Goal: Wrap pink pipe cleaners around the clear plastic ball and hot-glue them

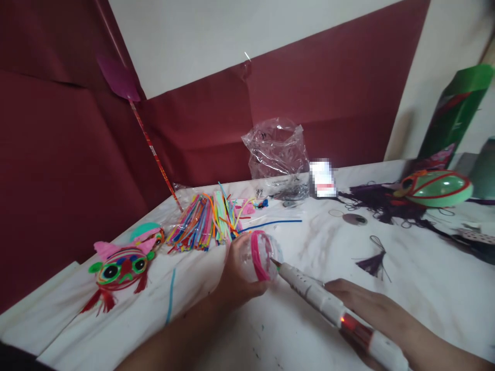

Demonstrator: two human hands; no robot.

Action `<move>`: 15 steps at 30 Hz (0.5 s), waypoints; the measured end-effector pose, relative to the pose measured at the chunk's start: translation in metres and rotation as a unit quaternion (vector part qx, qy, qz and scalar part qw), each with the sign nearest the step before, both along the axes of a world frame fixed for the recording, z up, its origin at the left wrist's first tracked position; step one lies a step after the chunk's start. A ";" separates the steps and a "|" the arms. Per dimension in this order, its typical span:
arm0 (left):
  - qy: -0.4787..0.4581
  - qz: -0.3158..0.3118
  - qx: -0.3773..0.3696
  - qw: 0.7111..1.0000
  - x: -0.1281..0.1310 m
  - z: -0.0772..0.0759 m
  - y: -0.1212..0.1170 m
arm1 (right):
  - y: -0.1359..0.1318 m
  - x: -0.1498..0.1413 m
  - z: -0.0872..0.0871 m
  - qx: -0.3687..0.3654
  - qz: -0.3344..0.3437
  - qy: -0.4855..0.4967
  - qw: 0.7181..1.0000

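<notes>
Near the middle of the view, my left hand (237, 278) is wrapped round a clear plastic ball (273, 247) with a bright pink band (258, 255) across it. My right hand (359, 304) grips a white hot glue pen (313, 293), whose see-through section glows red. The pen's dark tip points left at the ball's right side; whether it touches the surface, I cannot tell. Fingers of my right hand are partly hidden behind the pen.
Bundled coloured pipe cleaners (204, 221) lie behind my left hand. A decorated animal-face craft (121, 268) sits left, near a loose blue pipe cleaner (170, 296). Dark tassels (373, 263), a pale green oval craft (441, 188) and a clear plastic bag (276, 154) are farther back.
</notes>
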State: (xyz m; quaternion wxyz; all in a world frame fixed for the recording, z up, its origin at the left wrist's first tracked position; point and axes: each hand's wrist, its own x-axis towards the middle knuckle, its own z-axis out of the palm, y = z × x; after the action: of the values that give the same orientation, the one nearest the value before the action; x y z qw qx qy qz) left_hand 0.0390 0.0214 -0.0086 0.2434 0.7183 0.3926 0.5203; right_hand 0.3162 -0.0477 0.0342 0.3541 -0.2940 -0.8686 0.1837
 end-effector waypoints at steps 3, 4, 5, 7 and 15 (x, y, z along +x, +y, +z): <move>0.000 -0.005 0.002 1.000 -0.001 0.000 0.001 | -0.002 0.000 0.007 -0.023 0.029 0.010 0.999; 0.000 -0.005 0.003 1.000 -0.001 -0.001 0.001 | -0.003 0.000 0.008 -0.027 0.032 0.012 0.999; 0.001 -0.003 0.005 1.000 -0.001 -0.001 0.001 | -0.003 -0.001 0.008 -0.030 0.035 0.015 0.999; 0.009 0.001 0.008 1.000 -0.001 -0.001 0.001 | -0.004 -0.004 0.009 -0.041 0.039 0.016 0.998; 0.045 -0.018 0.039 0.998 -0.002 -0.007 0.005 | -0.003 -0.005 0.009 -0.033 0.034 -0.009 0.999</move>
State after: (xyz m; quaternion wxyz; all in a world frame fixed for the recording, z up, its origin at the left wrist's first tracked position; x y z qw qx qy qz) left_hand 0.0371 0.0260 -0.0154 0.2071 0.7570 0.3693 0.4976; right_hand 0.3117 -0.0508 0.0432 0.3297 -0.2773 -0.8748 0.2216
